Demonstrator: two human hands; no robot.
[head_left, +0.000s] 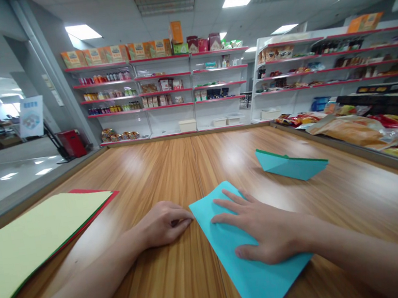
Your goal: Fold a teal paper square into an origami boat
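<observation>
head view: wooden table [172, 172], shop shelving behind.
left hand [163, 223]: near centre, resting on table, fingers curled together, fingertips pinching near-left edge of the turquoise paper sheet [249, 264] at its far-left corner.
right hand [264, 228]: flat on top of turquoise paper sheet, fingers spread, palm down, pressing sheet to table; gripping nothing.
turquoise paper sheet: near centre-right of table, lying flat, angled, far corner pointing away, near end running toward bottom edge of view.
folded paper boat [291, 165]: turquoise with green rim, on table far right of the hands, well apart from the sheet.
coloured paper stack [31, 242]: near left on table, pale yellow-green sheet on top, green and red edges showing beneath, well apart from left hand.
snack packets [361, 130]: right side, in a tray along table edge.
shelves [165, 92]: far wall, white with red trim, boxes and bottles, too small to name.
red box [71, 143]: far left on floor.
</observation>
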